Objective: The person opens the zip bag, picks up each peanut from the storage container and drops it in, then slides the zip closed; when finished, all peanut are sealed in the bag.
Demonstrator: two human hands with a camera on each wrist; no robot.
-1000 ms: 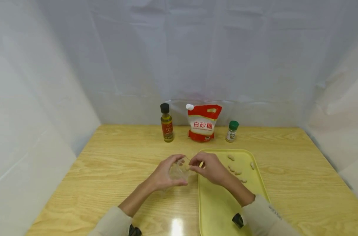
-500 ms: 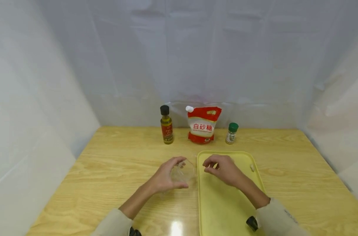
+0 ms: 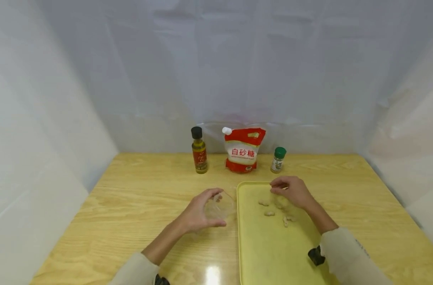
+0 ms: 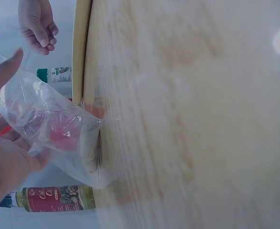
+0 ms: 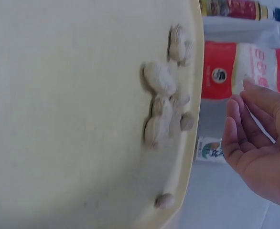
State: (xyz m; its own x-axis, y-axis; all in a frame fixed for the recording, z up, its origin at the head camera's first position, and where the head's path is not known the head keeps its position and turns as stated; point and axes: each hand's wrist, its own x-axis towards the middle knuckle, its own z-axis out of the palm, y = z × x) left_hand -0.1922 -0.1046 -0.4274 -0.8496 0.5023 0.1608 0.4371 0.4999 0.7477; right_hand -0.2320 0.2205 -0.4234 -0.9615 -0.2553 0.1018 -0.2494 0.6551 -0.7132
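Observation:
My left hand (image 3: 198, 211) holds a clear plastic bag (image 3: 220, 209), thumb and fingers curved around its wide mouth, just left of the yellow tray (image 3: 266, 253). In the left wrist view the bag (image 4: 59, 126) bulges down to the wooden table, and a pale brown shape shows at its bottom. My right hand (image 3: 292, 192) hovers over the tray's far end with nothing between its loosely bent fingers. Below it lie several unshelled peanuts (image 3: 269, 213). The right wrist view shows these peanuts (image 5: 159, 78) bunched near the tray's rim, one apart from the others.
Behind the tray stand an olive oil bottle (image 3: 200, 156), a red and white sugar pouch (image 3: 242, 152) with a white cap, and a small green-capped jar (image 3: 278, 160). White sheeting (image 3: 237, 71) closes off the back and both sides of the wooden table (image 3: 130, 206).
From the bag's mouth my right hand has moved right and away over the tray, uncovering peanuts beneath it. The left hand and the bag have stayed almost in place.

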